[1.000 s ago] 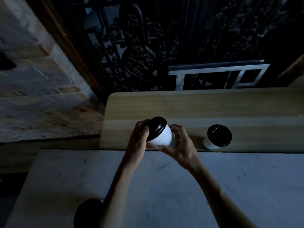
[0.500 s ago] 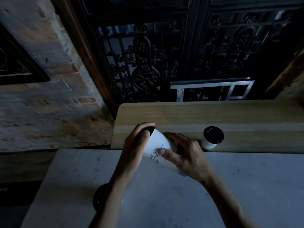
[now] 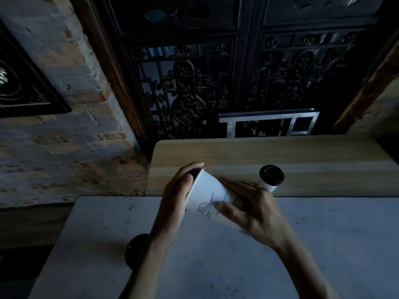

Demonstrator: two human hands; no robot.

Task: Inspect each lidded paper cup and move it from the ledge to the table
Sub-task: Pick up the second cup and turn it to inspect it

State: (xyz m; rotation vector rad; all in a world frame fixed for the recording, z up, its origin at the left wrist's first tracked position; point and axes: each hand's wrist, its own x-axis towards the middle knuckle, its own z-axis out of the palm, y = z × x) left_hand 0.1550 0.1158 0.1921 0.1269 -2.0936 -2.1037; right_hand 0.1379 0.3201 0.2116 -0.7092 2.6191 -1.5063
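I hold a white paper cup (image 3: 207,196) with a black lid, tipped on its side over the table's far edge. Its printed drawing faces up. My left hand (image 3: 176,198) grips the lid end, and my right hand (image 3: 250,212) grips the base end with the thumb across the side. A second lidded white cup (image 3: 271,178) stands upright on the wooden ledge (image 3: 313,160), just right of my right hand. A third cup (image 3: 136,251), seen as a dark lid, stands on the grey table (image 3: 216,266) beside my left forearm.
A brick wall rises on the left with a dark framed picture (image 3: 26,89) on it. A dark carved wooden screen (image 3: 216,78) and a metal frame (image 3: 269,121) stand behind the ledge.
The cup has been turned from lid-up and tilted to lying on its side, with the print facing up. The view has tipped upward.
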